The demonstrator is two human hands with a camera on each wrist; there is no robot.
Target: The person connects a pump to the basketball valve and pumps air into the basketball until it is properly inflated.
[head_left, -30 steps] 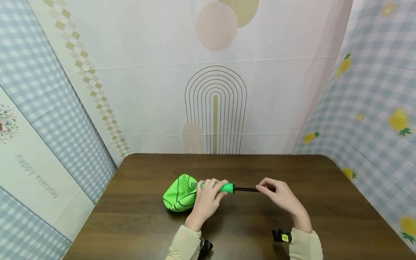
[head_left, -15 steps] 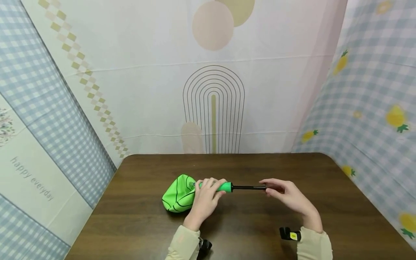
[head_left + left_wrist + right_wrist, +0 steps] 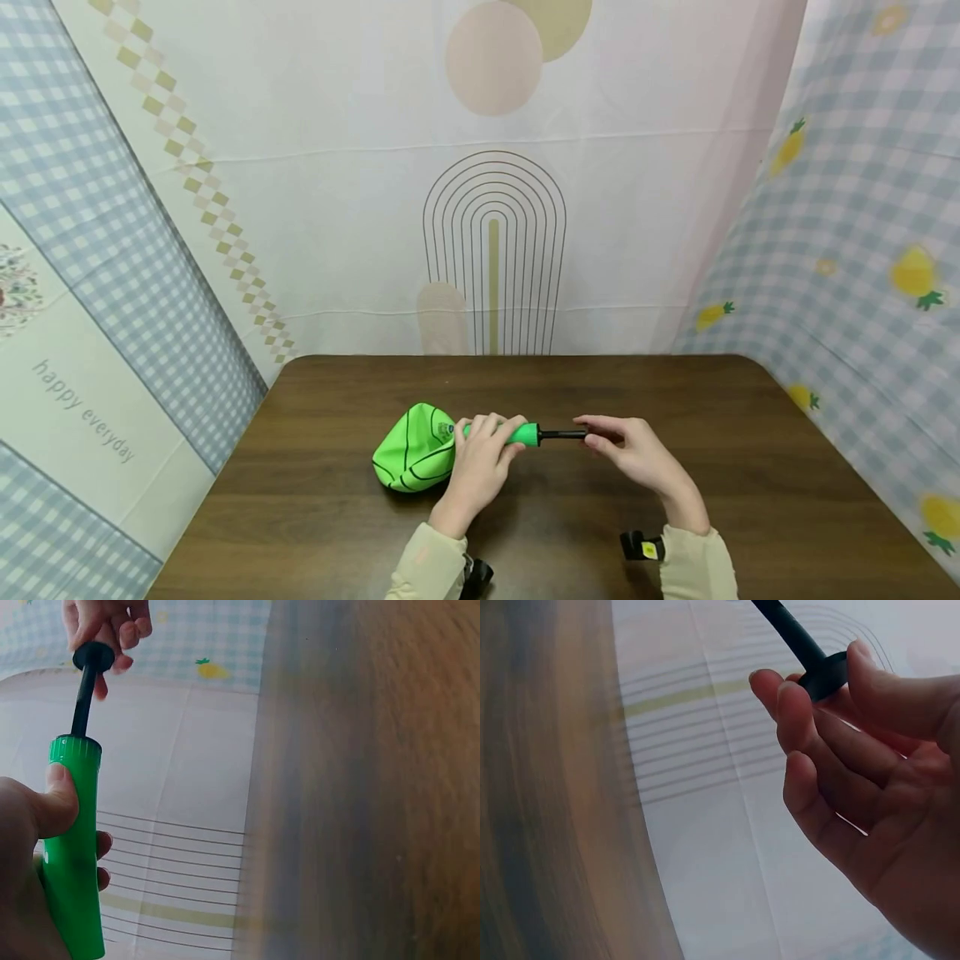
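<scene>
A green hand pump (image 3: pixel 522 434) lies sideways in the head view, its black plunger rod (image 3: pixel 561 434) partly out to the right. My left hand (image 3: pixel 478 458) grips the barrel; the left wrist view shows the thumb laid along the green barrel (image 3: pixel 75 847). At the other end, my right hand (image 3: pixel 637 454) pinches the round black handle (image 3: pixel 826 677) between thumb and curled fingers. A limp, dented lime-green ball (image 3: pixel 412 450) with black lines sits against the pump's left end. Where pump and ball meet is hidden behind the left hand.
The brown wooden table (image 3: pixel 330 533) spreads beneath both hands. A patterned white cloth (image 3: pixel 360 242) hangs behind it, with blue checked cloths (image 3: pixel 862 275) along the sides. Each wrist wears a black camera strap.
My right hand drew the handle out to the right, then pushed it back left, so less of the rod shows now. The left hand and the ball stay nearly where they were.
</scene>
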